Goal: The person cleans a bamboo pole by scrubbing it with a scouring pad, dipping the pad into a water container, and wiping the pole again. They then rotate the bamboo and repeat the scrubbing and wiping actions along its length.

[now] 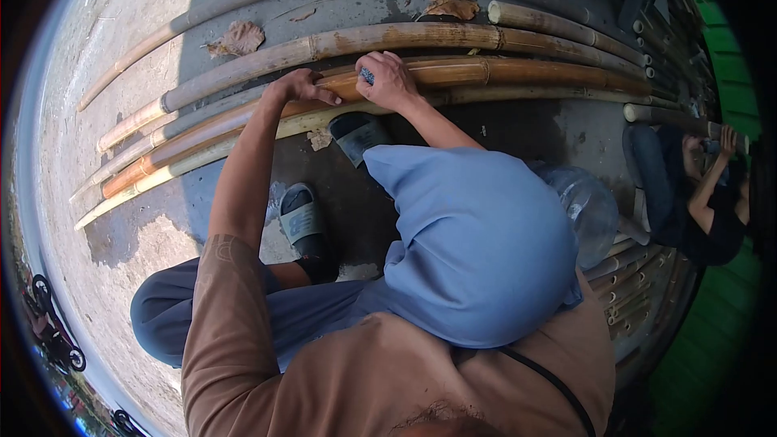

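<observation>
A wet, orange-brown bamboo pole (453, 73) lies crosswise on the ground in front of me, among several paler poles. My left hand (303, 87) is closed over this pole, its thumb on the near side. Just to the right, my right hand (390, 81) presses a bluish-grey speckled scouring pad (367, 76) against the same pole. Only the pad's edge shows; the fingers hide the rest. A pale, narrow bamboo pole (182, 167) runs along the near side, and a thicker grey-tan pole (235, 70) lies just beyond.
Dry leaves (241, 38) lie between the poles. My sandals (301, 214) are on wet concrete close to the poles. A clear plastic jug (584, 214) stands beside my right knee. Farther right, another person (704, 194) holds a bamboo pole, near stacked bamboo (635, 299).
</observation>
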Demonstrator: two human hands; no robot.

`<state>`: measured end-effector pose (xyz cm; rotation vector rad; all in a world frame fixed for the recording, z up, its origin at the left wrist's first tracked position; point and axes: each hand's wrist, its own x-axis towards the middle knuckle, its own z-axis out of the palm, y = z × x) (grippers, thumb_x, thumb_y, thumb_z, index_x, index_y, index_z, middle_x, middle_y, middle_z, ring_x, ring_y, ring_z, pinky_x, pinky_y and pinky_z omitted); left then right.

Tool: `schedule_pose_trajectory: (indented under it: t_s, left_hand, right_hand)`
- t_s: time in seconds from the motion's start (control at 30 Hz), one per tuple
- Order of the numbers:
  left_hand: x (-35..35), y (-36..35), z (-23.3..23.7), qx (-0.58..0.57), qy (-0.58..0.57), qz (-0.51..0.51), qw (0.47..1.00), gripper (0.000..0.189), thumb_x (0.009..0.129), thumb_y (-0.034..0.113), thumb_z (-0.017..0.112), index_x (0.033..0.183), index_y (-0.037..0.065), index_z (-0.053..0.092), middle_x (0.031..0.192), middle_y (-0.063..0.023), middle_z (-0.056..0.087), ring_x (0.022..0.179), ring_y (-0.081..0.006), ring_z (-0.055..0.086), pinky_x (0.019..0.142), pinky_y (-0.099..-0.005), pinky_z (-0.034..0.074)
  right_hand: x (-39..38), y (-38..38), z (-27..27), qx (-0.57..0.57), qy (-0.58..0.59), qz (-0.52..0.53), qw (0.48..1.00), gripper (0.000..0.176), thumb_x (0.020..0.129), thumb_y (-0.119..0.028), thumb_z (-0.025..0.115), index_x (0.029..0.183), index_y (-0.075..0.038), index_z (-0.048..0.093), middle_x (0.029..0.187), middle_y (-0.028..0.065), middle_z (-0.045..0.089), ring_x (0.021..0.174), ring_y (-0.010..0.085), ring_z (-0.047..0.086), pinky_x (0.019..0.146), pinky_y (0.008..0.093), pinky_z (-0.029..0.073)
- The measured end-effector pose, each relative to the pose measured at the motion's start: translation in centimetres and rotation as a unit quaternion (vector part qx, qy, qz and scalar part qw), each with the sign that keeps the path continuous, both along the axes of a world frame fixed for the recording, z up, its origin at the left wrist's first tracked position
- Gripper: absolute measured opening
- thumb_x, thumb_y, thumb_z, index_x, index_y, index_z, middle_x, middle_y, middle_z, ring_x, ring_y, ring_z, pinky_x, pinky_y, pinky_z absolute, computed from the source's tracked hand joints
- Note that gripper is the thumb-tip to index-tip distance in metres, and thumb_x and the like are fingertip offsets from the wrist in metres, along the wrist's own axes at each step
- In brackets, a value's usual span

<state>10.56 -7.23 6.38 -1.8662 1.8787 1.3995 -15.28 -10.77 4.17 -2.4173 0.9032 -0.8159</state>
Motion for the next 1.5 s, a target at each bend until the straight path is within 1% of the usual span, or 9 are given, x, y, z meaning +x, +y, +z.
schedule_pose_trajectory:
  t_s: [0.23, 0.37, 0.47, 0.63, 0.73, 0.87, 1.07, 1.2, 1.5]
  left_hand:
    - [1.1, -0.3, -4.2, -0.035, 0.004, 0.037, 0.999, 0.096, 0.067, 0.061, 0.089, 0.142, 0.004, 0.067, 0.135, -0.0208, 0.071, 0.128, -0.0381, 0.064, 0.112, -0.0458, 0.047]
    - [1.1, -0.6, -4.0, -0.037, -0.005, 0.035, 0.999, 0.097, 0.066, 0.062, 0.088, 0.141, 0.004, 0.068, 0.134, -0.0211, 0.072, 0.127, -0.0382, 0.065, 0.111, -0.0466, 0.048]
    - [1.1, -0.4, -3.6, -0.038, -0.005, 0.022, 0.999, 0.102, 0.063, 0.066, 0.088, 0.140, 0.002, 0.067, 0.136, -0.0223, 0.070, 0.129, -0.0393, 0.063, 0.111, -0.0465, 0.048]
    - [0.6, -0.8, -0.7, 0.024, 0.000, -0.034, 0.999, 0.110, 0.060, 0.070, 0.088, 0.142, 0.000, 0.066, 0.142, -0.0235, 0.067, 0.134, -0.0398, 0.061, 0.115, -0.0456, 0.046]
    - [1.4, 0.1, -4.0, -0.094, 0.024, 0.022, 0.995, 0.101, 0.064, 0.064, 0.088, 0.142, 0.003, 0.068, 0.136, -0.0240, 0.070, 0.129, -0.0407, 0.063, 0.113, -0.0468, 0.047]
    - [0.5, 0.0, -1.4, -0.011, 0.014, 0.014, 1.000, 0.101, 0.065, 0.065, 0.087, 0.142, 0.003, 0.067, 0.135, -0.0243, 0.070, 0.128, -0.0411, 0.064, 0.111, -0.0479, 0.048]
    - [0.3, 0.1, -1.5, -0.047, -0.018, 0.011, 0.999, 0.096, 0.067, 0.064, 0.086, 0.140, 0.004, 0.069, 0.134, -0.0234, 0.071, 0.126, -0.0400, 0.065, 0.110, -0.0473, 0.048]
    - [0.9, -0.2, -3.4, -0.031, -0.021, 0.030, 0.999, 0.093, 0.068, 0.065, 0.087, 0.137, 0.004, 0.071, 0.131, -0.0233, 0.073, 0.124, -0.0380, 0.066, 0.109, -0.0465, 0.049]
    - [0.3, 0.0, -0.3, -0.028, -0.028, -0.016, 0.999, 0.103, 0.064, 0.074, 0.086, 0.133, 0.000, 0.070, 0.131, -0.0239, 0.071, 0.125, -0.0390, 0.065, 0.107, -0.0468, 0.051]
  right_hand:
    - [-20.8, -9.7, 0.0, 0.001, 0.166, -0.254, 0.953, 0.020, 0.091, -0.029, 0.066, 0.100, -0.012, 0.070, 0.105, 0.0122, 0.074, 0.106, 0.0343, 0.069, 0.125, 0.0563, 0.032]
    - [-14.4, -7.8, -0.7, -0.025, 0.163, -0.224, 0.961, 0.018, 0.090, -0.027, 0.068, 0.096, -0.010, 0.067, 0.099, 0.0140, 0.072, 0.103, 0.0375, 0.068, 0.124, 0.0571, 0.034]
    - [-3.0, -3.2, -1.7, -0.002, 0.038, -0.050, 0.998, 0.016, 0.081, -0.021, 0.070, 0.092, -0.010, 0.066, 0.092, 0.0143, 0.068, 0.093, 0.0378, 0.066, 0.088, 0.0504, 0.051]
    - [3.9, 1.0, -0.3, 0.033, 0.017, 0.060, 0.998, 0.016, 0.085, -0.021, 0.067, 0.096, -0.011, 0.064, 0.099, 0.0137, 0.066, 0.105, 0.0388, 0.064, 0.103, 0.0493, 0.048]
    - [-2.9, -2.2, -0.5, 0.039, 0.052, -0.029, 0.997, 0.017, 0.089, -0.022, 0.064, 0.101, -0.010, 0.064, 0.103, 0.0140, 0.068, 0.106, 0.0381, 0.065, 0.107, 0.0538, 0.045]
    - [-15.8, -7.3, 0.0, 0.019, 0.155, -0.141, 0.978, 0.022, 0.090, -0.025, 0.067, 0.107, -0.011, 0.067, 0.109, 0.0137, 0.070, 0.109, 0.0377, 0.066, 0.105, 0.0509, 0.047]
    - [-12.0, -5.5, 4.3, 0.059, 0.332, -0.067, 0.939, 0.068, 0.080, -0.060, 0.084, 0.132, -0.018, 0.068, 0.130, 0.0102, 0.066, 0.129, 0.0327, 0.061, 0.109, 0.0528, 0.047]
    - [-2.0, -2.3, 6.1, 0.086, 0.446, -0.006, 0.891, 0.094, 0.062, -0.054, 0.099, 0.141, -0.016, 0.066, 0.142, 0.0097, 0.063, 0.137, 0.0330, 0.055, 0.113, 0.0577, 0.044]
    - [3.4, -1.7, 6.3, -0.017, 0.534, 0.048, 0.844, 0.056, 0.063, -0.037, 0.101, 0.108, -0.010, 0.082, 0.109, 0.0078, 0.080, 0.117, 0.0281, 0.070, 0.100, 0.0471, 0.051]
